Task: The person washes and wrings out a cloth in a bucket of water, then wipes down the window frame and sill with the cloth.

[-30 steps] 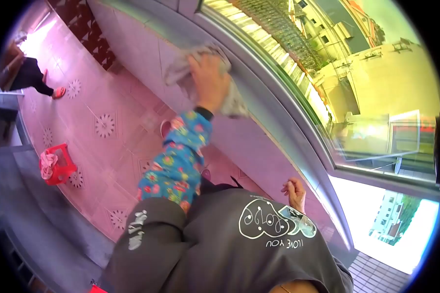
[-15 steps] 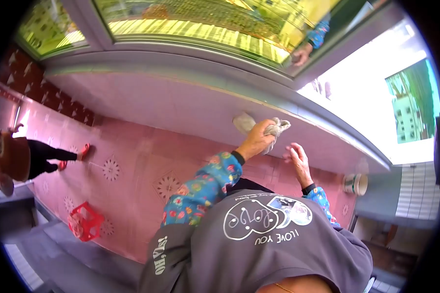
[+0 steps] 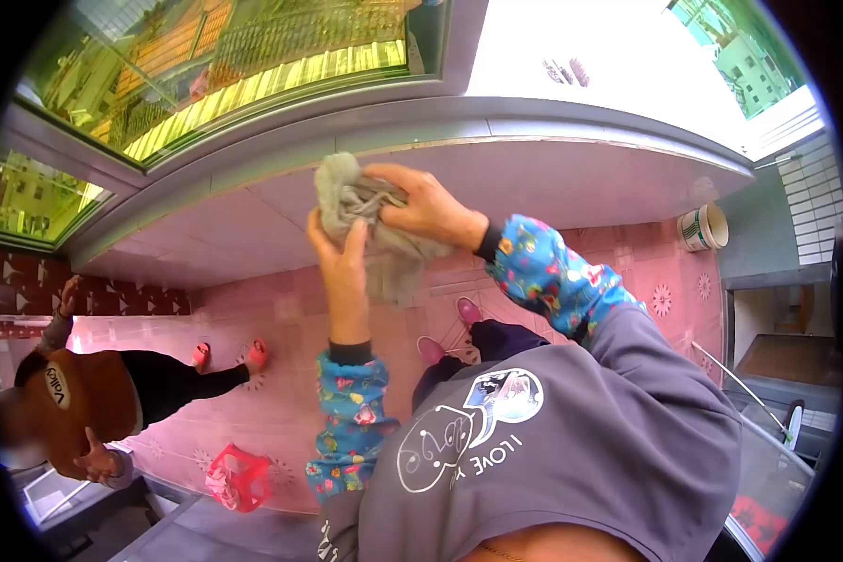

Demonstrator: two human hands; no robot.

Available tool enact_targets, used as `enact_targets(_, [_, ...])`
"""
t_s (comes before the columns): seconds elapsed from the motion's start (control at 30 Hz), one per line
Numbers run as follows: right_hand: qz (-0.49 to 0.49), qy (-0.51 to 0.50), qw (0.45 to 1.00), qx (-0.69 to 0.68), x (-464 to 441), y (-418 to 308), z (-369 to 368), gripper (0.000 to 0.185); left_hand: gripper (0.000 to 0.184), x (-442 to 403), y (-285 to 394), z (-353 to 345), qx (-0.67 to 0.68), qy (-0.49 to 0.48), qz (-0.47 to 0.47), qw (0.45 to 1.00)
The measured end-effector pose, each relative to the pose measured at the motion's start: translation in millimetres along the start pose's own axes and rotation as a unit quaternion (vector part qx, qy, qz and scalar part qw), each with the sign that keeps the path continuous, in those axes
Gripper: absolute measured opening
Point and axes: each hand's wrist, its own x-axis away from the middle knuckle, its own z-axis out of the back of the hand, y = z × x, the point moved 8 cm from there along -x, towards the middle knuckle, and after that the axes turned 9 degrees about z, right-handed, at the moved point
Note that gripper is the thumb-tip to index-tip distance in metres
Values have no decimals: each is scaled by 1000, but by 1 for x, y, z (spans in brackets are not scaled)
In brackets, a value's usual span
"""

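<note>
A crumpled pale grey-green cloth is bunched between my two hands, in front of the wall below the window ledge. My left hand grips its lower left side, fingers pointing up. From the right, my right hand closes on the other side of the cloth, the thumb beneath. A loose, blurred part of the cloth hangs below my hands over the pink floor. Floral blue sleeves with dark cuffs cover both forearms.
Another person in a brown top stands at the left, both hands raised. Near them is a red stool with a pink cloth. A white bucket stands at the right by the wall. Window frames rise above the ledge.
My left hand has come off the ledge with the cloth, and my right hand has joined it on the cloth. The view has turned, and the other person shows more fully.
</note>
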Motion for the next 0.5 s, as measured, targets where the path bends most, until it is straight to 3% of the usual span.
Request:
enact_targets(0.07, [79, -27, 986, 147, -34, 0, 8, 51, 63, 14, 10, 42, -150, 160, -43, 975])
enact_targets(0.1, [80, -37, 977, 193, -49, 19, 9, 45, 60, 21, 1, 61, -132, 179, 10, 975])
enact_targets(0.17, [75, -57, 955, 282, -67, 68, 5, 35, 43, 32, -32, 92, -95, 151, 71, 981])
enact_targets(0.27, [57, -152, 921, 353, -67, 121, 1, 28, 35, 61, -88, 92, -158, 138, 158, 965])
enact_targets(0.37, [6, -182, 933, 310, -59, 122, 13, 29, 32, 87, -142, 94, -147, 113, 256, 949])
enact_targets(0.5, [-45, -194, 940, 278, 6, 139, 109, 26, 32, 98, -192, 63, -185, 108, 313, 925])
